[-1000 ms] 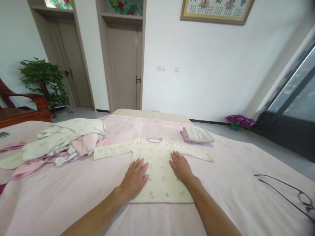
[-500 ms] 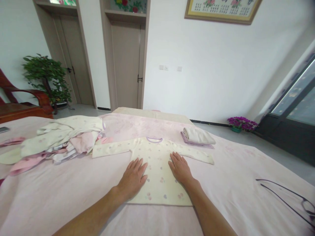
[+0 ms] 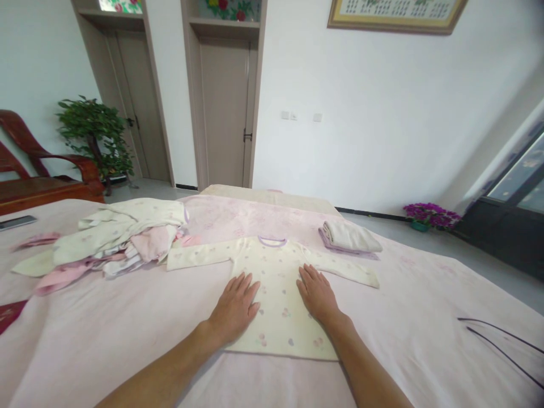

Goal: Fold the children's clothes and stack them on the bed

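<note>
A pale yellow long-sleeved child's shirt with a cherry and heart print and a lilac collar lies spread flat, sleeves stretched out to both sides, collar away from me. My left hand rests flat on its left side, fingers extended. On its right side lies my right hand, also flat, with fingers stretched out. Neither hand grips the cloth. Beyond the right sleeve sits a small stack of folded clothes, cream over lilac. To the left is a loose heap of clothes in cream, pink and white.
A pink sheet covers the surface. Glasses lie at the right, partly out of view. A phone and a dark red item are at the left edge. Behind stand a wooden chair, a plant and purple flowers.
The view has turned slightly left, so everything sits a little further right and more of the phone shows. Both hands remain flat on the shirt.
</note>
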`<act>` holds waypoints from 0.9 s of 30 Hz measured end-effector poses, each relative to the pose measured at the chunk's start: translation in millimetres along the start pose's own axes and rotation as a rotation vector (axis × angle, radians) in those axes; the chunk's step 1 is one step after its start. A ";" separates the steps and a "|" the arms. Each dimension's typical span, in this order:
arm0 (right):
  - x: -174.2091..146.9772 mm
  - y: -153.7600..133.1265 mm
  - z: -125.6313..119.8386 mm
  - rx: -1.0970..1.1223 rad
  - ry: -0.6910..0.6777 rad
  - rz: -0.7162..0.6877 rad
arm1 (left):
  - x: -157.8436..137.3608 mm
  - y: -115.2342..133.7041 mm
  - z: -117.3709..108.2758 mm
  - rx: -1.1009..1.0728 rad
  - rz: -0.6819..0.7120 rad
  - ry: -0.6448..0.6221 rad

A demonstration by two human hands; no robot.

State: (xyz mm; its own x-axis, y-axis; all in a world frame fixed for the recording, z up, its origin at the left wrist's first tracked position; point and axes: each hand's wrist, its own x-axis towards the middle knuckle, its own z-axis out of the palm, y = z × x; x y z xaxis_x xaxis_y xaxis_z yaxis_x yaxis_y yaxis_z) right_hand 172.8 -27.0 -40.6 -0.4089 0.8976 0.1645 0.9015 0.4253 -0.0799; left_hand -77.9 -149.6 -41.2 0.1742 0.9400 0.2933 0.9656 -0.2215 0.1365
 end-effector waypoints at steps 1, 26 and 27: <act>0.2 0.2 0.4 -0.003 0.002 -0.001 | 0.0 0.3 -0.4 0.000 0.000 -0.002; 4.4 6.2 8.0 -0.067 0.035 -0.062 | 18.2 -44.0 -17.8 -0.223 -0.253 0.090; 4.1 5.5 7.5 -0.073 0.037 -0.065 | 21.4 -58.5 -20.8 -0.186 -0.309 0.115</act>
State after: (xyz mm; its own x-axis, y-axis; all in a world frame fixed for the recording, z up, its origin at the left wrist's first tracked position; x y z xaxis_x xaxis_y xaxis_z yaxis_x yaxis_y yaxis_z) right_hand 175.0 -20.1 -47.7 -0.4622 0.8630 0.2037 0.8819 0.4714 0.0038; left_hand -134.7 -121.8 -23.3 -0.1532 0.9371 0.3137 0.9156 0.0152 0.4018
